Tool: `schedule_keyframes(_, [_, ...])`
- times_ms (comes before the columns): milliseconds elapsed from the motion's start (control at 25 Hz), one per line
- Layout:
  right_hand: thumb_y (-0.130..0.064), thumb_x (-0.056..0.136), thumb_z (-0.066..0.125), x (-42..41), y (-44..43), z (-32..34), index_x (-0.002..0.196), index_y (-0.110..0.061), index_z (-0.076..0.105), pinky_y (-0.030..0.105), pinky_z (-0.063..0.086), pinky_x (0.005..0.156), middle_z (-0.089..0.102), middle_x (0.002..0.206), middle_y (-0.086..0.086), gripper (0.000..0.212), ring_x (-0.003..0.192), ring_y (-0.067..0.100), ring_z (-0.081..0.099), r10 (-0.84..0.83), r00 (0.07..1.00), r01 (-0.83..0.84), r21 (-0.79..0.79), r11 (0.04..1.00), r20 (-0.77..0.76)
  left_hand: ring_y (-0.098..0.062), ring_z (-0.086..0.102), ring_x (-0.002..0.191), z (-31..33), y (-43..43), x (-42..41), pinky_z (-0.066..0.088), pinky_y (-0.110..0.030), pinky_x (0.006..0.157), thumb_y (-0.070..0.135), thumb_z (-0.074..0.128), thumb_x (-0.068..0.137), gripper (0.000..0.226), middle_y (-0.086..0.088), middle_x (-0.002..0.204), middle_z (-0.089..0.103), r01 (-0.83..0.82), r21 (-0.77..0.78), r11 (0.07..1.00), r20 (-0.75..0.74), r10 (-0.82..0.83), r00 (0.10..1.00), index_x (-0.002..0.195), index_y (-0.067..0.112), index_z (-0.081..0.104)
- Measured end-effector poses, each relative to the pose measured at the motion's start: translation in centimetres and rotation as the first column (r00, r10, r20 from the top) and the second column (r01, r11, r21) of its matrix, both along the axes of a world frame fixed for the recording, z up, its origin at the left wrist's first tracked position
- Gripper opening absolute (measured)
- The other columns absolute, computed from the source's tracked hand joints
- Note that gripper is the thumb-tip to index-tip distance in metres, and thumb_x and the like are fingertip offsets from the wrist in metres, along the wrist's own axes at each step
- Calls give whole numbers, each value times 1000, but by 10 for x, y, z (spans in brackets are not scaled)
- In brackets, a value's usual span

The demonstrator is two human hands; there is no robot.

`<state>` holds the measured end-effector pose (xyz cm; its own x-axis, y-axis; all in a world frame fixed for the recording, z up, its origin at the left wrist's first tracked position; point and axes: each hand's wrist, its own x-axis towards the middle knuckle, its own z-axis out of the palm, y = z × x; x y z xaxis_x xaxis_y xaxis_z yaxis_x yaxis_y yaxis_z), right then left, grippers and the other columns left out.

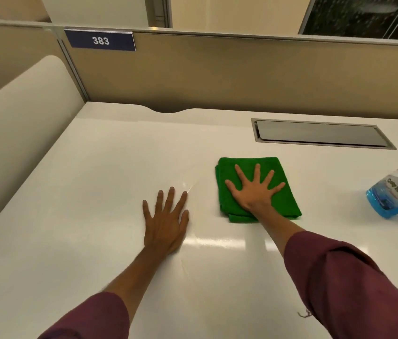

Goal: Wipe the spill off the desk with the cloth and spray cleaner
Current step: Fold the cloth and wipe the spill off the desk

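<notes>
Maroon sleeves (335, 285) at 5 and 7 o'clock, nearest the camera. From here I read both hands flat on the white desk (70, 216), gripping nothing.

Left hand (166, 222) just below centre: palm down, fingers spread a little, resting on bare desk. A faint wet sheen (190, 185) sits at its fingertips, toward 12 from that hand; I judge that's the spill or spray film, hard to be sure.

Right hand (254, 189) at about 3 o'clock from the left one: fingers splayed wide, pressing down on the green cloth (281, 204). Cloth is folded into a thick pad, lies flat, just beside the sheen but apart from it.

Handling call: cloth is soft, light, microfibre-looking, no stiffness. Layers may slide or unfold if dragged by an edge. Best hold is what I see: flat palm at the middle, pressure down, push toward 9 o'clock over the sheen.

Spray bottle (393, 194) at far 3 o'clock, blue liquid, cut off by the frame edge, well apart from both hands. Likely slick plastic, part full; take it by the neck, which I can't see.

Farther, at 1 o'clock: a metal cable hatch (320, 133). At 11, on the partition: plate 383 (100, 40).
</notes>
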<state>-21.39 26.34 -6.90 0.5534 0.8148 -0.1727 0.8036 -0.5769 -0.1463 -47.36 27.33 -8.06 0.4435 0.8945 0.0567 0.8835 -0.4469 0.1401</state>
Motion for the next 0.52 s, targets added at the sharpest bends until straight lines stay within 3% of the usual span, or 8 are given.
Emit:
schedule_keyframes(120, [-85,75,9,-51,20,-1,142,-58,1,78,-17,99,-5,162,9,73,142,50,-14,148,989,-148,36,988,2,-21,6,149,-1,2,1,2,-56,117,41,19,100,55,4,162,9,-14,2,1000,25,14,1000,152,37,4])
schedule_keyframes(320, [-86,75,8,-79,-55,-12,138,-64,-5,75,-16,102,2,163,4,69,144,44,-12,302,950,-309,93,947,85,-22,10,149,0,2,-1,7,-57,117,36,21,101,53,1,162,13,-20,-13,1000,29,20,999,153,32,8])
schedule_keyframes(520, [-87,74,11,-52,-117,-8,137,-65,-9,75,-11,104,0,163,2,69,145,43,-13,216,973,-221,56,974,86,-26,12,149,3,-1,-1,6,-58,117,42,10,96,58,-2,162,15,3,-20,1000,12,-2,1000,152,31,14])
